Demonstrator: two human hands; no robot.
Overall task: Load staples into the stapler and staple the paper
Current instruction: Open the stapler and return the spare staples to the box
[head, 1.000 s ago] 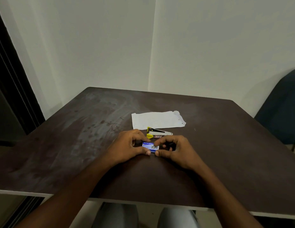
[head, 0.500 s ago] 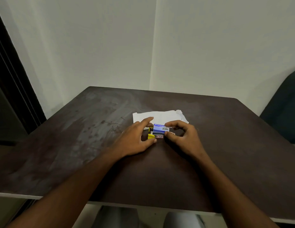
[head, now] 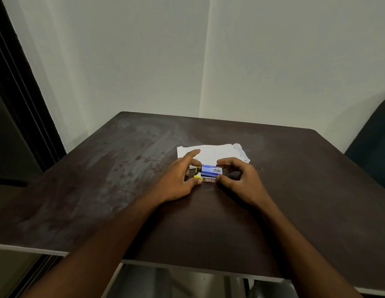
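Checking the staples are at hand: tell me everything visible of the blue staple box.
The staple box is small, oblong, cardboard-looking, blue with unreadable white print. It lies level, long side left-right, just over the stapler, before the paper. The right hand pinches its right end; the left hand grips the stapler beside it.

Blurred white lettering on the blue staple box [head: 211, 170], red label on the stapler [head: 209, 180], neither legible.

Staple box [head: 211, 170] atop stapler [head: 205, 179], paper [head: 210, 154] behind, on table [head: 101, 190].
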